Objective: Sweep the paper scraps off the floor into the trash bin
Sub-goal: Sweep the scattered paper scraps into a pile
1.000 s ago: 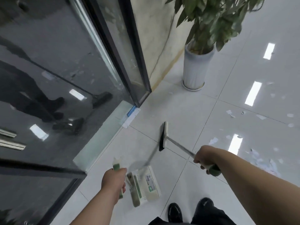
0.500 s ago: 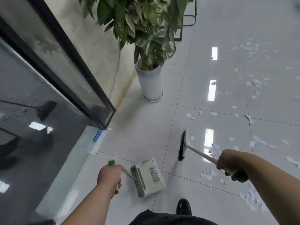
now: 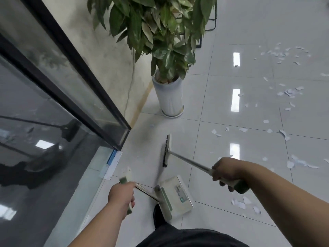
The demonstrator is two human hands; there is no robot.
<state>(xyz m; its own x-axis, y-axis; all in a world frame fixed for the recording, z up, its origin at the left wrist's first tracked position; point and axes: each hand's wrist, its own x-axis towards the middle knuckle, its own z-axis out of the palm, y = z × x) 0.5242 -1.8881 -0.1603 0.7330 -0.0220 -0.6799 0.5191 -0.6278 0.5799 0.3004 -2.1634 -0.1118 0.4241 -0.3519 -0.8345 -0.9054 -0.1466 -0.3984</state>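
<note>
Scraps (image 3: 290,164) number perhaps dozens; right hand (image 3: 226,171) grasps one broom (image 3: 188,162), left hand (image 3: 122,195) one dustpan (image 3: 179,191).

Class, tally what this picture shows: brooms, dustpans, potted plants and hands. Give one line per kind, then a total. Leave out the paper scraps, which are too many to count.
broom: 1
dustpan: 1
potted plant: 1
hands (left hand, right hand): 2
Total: 5
</note>
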